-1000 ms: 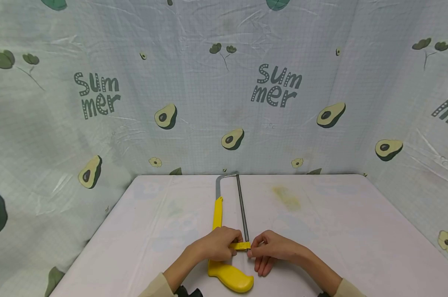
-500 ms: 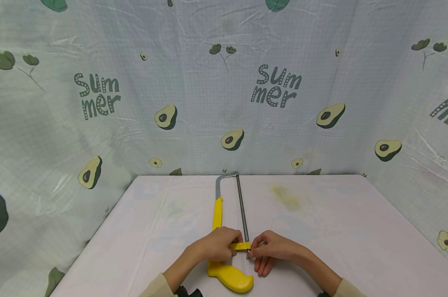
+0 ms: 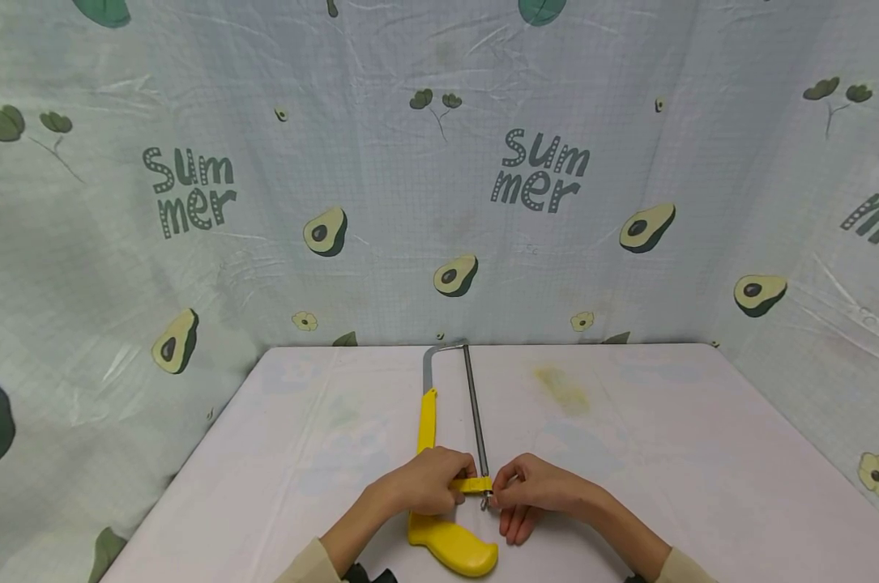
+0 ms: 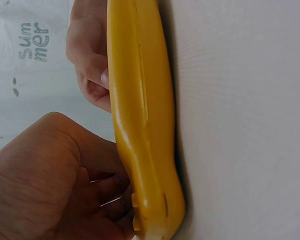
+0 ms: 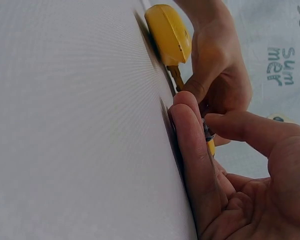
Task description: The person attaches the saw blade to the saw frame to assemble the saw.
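A hacksaw lies on the table in the head view, with a yellow handle (image 3: pixel 454 546), a grey metal frame end (image 3: pixel 428 366) and a thin dark blade (image 3: pixel 475 405) on its right side. My left hand (image 3: pixel 428 482) grips the yellow frame and its crosspiece (image 3: pixel 472 485) near the handle. At the near end of the blade sits a small metal wing nut (image 3: pixel 486 502). My right hand (image 3: pixel 530 490) pinches at this wing nut with thumb and index finger, the other fingers resting low by the table. In the left wrist view the yellow handle (image 4: pixel 145 115) hides part of both hands.
A pale cloth covers the table (image 3: pixel 629 421), with a yellowish stain (image 3: pixel 563 390) right of the blade. Behind and at both sides hangs a sheet (image 3: pixel 388 162) printed with avocados and lettering.
The wing nut, hidden behind my right fingertips a second ago, now shows beside them. Those fingers have shifted slightly. My left hand and the hacksaw stay in place.
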`<state>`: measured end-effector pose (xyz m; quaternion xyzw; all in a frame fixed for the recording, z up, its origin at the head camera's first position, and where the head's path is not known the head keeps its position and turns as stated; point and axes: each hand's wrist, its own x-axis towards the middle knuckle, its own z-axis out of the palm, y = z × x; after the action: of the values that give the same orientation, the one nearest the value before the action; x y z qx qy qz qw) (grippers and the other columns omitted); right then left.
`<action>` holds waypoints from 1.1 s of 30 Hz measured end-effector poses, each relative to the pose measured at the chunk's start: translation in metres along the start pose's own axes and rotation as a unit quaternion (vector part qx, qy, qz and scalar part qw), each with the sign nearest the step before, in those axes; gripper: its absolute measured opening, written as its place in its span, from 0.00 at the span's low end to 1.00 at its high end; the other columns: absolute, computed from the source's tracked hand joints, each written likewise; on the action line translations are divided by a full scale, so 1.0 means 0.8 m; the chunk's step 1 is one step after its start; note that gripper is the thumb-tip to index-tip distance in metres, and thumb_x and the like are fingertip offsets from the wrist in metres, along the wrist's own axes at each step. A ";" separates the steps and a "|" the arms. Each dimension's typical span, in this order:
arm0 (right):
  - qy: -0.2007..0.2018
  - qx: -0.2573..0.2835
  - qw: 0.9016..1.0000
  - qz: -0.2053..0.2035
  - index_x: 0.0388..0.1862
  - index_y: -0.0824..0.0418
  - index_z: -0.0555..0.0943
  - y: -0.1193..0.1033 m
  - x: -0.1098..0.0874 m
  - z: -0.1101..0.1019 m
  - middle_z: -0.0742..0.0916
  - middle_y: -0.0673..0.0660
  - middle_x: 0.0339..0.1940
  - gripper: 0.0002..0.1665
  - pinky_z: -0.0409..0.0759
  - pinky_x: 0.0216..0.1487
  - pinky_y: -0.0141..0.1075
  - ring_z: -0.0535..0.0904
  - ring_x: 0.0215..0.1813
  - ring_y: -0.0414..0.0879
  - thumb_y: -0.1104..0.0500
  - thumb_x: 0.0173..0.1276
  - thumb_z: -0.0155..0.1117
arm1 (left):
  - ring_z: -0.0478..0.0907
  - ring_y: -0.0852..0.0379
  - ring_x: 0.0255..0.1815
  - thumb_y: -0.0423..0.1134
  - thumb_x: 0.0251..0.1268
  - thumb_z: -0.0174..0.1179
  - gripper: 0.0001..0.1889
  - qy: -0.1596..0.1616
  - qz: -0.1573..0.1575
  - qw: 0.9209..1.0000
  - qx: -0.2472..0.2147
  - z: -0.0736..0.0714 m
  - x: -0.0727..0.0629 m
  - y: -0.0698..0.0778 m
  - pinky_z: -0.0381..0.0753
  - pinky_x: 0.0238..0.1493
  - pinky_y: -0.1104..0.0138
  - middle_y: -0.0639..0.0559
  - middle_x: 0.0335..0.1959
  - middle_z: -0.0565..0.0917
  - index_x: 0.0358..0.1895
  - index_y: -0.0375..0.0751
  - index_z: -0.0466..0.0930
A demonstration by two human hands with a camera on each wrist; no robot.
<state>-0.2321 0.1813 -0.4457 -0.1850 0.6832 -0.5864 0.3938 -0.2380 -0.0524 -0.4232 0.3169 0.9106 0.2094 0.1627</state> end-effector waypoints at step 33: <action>-0.010 0.003 1.000 -0.015 0.45 0.71 0.79 0.001 0.000 -0.001 0.89 0.54 0.25 0.12 0.85 0.28 0.32 0.88 0.25 0.41 0.61 0.71 0.61 | 0.70 0.66 0.33 0.32 0.63 0.66 0.10 0.003 0.001 1.000 0.000 -0.001 -0.002 0.000 0.72 0.40 0.73 0.59 0.34 0.80 0.44 0.50 0.81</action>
<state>-0.2330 0.1820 -0.4467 -0.2000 0.6749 -0.5922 0.3923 -0.2373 -0.0534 -0.4223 0.3168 0.9110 0.2106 0.1596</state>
